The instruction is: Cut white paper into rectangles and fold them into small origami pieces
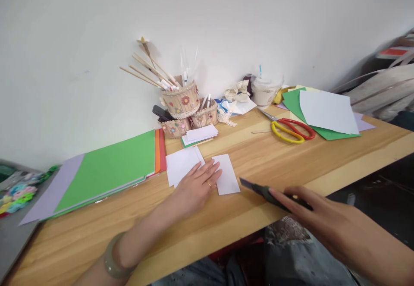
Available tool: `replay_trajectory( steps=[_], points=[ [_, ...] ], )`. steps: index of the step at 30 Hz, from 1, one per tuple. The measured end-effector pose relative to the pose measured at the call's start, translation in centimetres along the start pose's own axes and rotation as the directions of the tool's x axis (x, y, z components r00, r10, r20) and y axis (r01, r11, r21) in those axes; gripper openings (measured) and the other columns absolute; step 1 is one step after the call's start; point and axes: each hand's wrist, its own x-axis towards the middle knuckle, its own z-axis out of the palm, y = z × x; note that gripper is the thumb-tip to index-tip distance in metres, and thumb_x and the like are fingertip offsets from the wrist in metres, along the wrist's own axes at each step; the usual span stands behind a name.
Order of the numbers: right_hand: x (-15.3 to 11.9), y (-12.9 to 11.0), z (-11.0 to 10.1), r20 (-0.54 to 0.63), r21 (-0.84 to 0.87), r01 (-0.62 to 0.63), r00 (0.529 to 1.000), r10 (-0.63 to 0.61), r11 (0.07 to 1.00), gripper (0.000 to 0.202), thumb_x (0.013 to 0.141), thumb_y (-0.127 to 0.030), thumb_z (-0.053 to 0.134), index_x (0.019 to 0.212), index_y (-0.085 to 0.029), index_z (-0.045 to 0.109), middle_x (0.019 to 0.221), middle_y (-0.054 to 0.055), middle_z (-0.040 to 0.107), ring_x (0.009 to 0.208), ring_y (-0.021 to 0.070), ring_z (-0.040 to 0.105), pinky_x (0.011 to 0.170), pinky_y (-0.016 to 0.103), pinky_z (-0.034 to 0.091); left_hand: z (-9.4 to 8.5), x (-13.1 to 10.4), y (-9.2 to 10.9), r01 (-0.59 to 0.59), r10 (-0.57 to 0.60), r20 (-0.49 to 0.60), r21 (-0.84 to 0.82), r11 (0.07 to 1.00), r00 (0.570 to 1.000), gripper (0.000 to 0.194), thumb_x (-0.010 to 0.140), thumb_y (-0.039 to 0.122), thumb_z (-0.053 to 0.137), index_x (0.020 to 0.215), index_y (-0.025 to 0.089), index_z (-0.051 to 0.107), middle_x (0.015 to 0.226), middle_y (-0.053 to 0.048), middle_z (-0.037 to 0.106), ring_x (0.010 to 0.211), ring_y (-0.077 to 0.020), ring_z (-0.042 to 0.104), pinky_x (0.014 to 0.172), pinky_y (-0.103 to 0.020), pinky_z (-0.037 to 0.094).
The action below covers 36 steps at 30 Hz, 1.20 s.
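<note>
My left hand (199,187) lies on the table with its fingers stretched out. Its fingertips touch the left edge of a small white paper piece (229,178). More white paper (179,165) lies partly under and behind that hand. To the right, my right hand (310,208) is closed around a dark utility knife (267,193). The blade points left toward the small paper piece and stays apart from it.
Green card sheets (110,165) lie to the left, over purple, orange and red ones. Decorated pots (181,100) with sticks and pens stand by the wall. Red-and-yellow scissors (287,130) lie beside more paper (330,111). A small stack of white slips (201,134) sits before the pots.
</note>
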Motion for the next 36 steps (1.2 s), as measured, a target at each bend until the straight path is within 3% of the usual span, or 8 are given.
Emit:
replay_trajectory(
  steps=[5, 14, 24, 29, 33, 36],
  points=[
    [-1.0, -1.6, -0.4, 0.071, 0.065, 0.067, 0.995, -0.072, 0.996, 0.079, 0.065, 0.009, 0.029, 0.136, -0.025, 0.038, 0.107, 0.007, 0.061, 0.087, 0.0159, 0.064, 0.066, 0.023, 0.055, 0.0, 0.2, 0.1, 0.058, -0.057, 0.131, -0.005, 0.998, 0.990, 0.040, 0.098, 0.026, 0.029, 0.131, 0.008, 0.041, 0.141, -0.011, 0.039, 0.135, -0.0238, 0.026, 0.107, -0.047, 0.030],
    [0.2, -2.2, -0.9, 0.025, 0.039, 0.090, 0.996, -0.091, 0.995, 0.071, 0.063, 0.009, 0.032, 0.124, -0.020, 0.053, 0.094, 0.007, 0.064, 0.073, 0.0148, 0.065, 0.060, 0.023, 0.053, 0.0, 0.2, 0.2, 0.057, -0.057, 0.154, 0.003, 0.998, 0.986, 0.040, 0.098, 0.027, 0.025, 0.129, 0.008, 0.043, 0.139, -0.013, 0.041, 0.129, -0.0222, 0.037, 0.104, -0.044, 0.034],
    [0.3, -2.1, -0.5, 0.013, -0.009, 0.100, 0.995, -0.100, 0.995, 0.071, 0.064, 0.010, 0.032, 0.127, -0.018, 0.049, 0.097, 0.009, 0.063, 0.079, 0.0179, 0.065, 0.062, 0.027, 0.055, 0.1, 0.3, 0.1, 0.030, -0.028, 0.122, -0.008, 1.000, 0.992, 0.041, 0.098, 0.026, 0.024, 0.128, 0.006, 0.044, 0.137, -0.015, 0.043, 0.127, -0.0246, 0.040, 0.100, -0.044, 0.040],
    [0.6, -2.4, -1.0, 0.022, -0.056, 0.068, 0.998, -0.067, 0.996, 0.070, 0.062, 0.010, 0.032, 0.124, -0.017, 0.050, 0.096, 0.009, 0.063, 0.077, 0.0180, 0.065, 0.059, 0.025, 0.054, 0.0, 0.2, 0.2, 0.043, -0.040, 0.094, -0.026, 0.999, 0.995, 0.039, 0.098, 0.027, 0.029, 0.126, 0.008, 0.047, 0.136, -0.014, 0.045, 0.129, -0.0255, 0.037, 0.103, -0.047, 0.036],
    [0.7, -2.6, -1.2, 0.029, -0.064, 0.062, 0.998, -0.060, 0.996, 0.069, 0.061, 0.009, 0.034, 0.124, -0.014, 0.050, 0.092, 0.010, 0.062, 0.074, 0.0182, 0.065, 0.054, 0.024, 0.052, -0.7, 0.3, 0.1, 0.080, -0.080, -0.002, -0.096, 0.992, 0.997, 0.037, 0.097, 0.026, 0.030, 0.120, 0.010, 0.054, 0.132, -0.013, 0.049, 0.128, -0.0254, 0.039, 0.103, -0.048, 0.036],
    [0.7, -2.7, -1.0, 0.045, -0.085, 0.064, 0.997, -0.061, 0.994, 0.069, 0.060, 0.008, 0.035, 0.123, -0.016, 0.050, 0.091, 0.010, 0.061, 0.071, 0.0176, 0.065, 0.052, 0.024, 0.052, -1.3, 1.2, 0.2, 0.131, -0.147, -0.077, -0.184, 0.974, 0.986, 0.039, 0.097, 0.026, 0.028, 0.121, 0.008, 0.053, 0.133, -0.015, 0.049, 0.127, -0.0224, 0.040, 0.104, -0.042, 0.036]
  ],
)
